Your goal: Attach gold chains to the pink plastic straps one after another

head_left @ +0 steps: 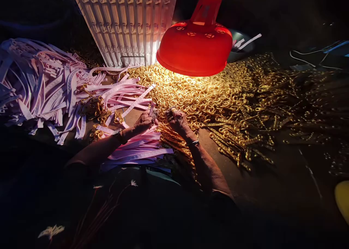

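Piecework workshop: red lamp point(195, 41) over heaped brass-coloured rings point(185, 96), bundled pink straps point(40, 85).

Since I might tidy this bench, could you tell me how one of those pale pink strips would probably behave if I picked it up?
A pink strip will probably feel floppy, since the strips in the heap bend and drape over each other. Likely light too, being thin and flat. Rolling seems unlikely.

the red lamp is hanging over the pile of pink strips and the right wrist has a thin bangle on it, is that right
Not quite: the head view shows the red lamp hanging over the gold rings, not the pink strips. The thin bangle on the right wrist is correct.
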The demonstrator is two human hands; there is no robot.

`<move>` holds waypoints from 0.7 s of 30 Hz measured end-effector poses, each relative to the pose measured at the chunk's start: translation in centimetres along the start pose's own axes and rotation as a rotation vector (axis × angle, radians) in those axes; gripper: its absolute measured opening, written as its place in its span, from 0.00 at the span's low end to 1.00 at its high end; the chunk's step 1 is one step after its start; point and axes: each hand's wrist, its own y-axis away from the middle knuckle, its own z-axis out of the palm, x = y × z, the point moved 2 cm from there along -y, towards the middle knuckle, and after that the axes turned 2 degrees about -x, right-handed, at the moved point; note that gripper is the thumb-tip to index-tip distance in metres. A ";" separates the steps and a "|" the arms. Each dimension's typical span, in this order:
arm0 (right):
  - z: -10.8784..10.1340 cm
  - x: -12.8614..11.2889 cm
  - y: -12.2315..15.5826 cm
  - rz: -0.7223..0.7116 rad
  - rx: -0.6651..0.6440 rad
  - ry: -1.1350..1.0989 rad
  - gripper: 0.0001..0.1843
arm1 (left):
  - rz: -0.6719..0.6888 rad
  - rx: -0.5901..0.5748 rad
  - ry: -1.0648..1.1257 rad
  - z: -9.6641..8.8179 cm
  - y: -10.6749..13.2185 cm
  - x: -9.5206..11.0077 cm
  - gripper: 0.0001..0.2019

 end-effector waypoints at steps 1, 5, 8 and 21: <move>0.1 0.0 0.0 -0.006 -0.016 0.009 0.14 | 0.005 -0.015 0.012 0.2 0.1 0.1 0.11; 0.4 0.2 0.0 -0.034 -0.058 -0.004 0.13 | -0.016 -0.046 0.060 0.8 -0.1 -0.2 0.09; 0.7 0.4 0.0 -0.038 -0.100 -0.041 0.13 | -0.080 -0.022 0.101 1.0 -0.7 -1.0 0.10; 1.6 0.5 0.9 0.052 -0.162 -0.325 0.19 | 0.002 -0.070 0.161 0.7 -1.1 -2.2 0.09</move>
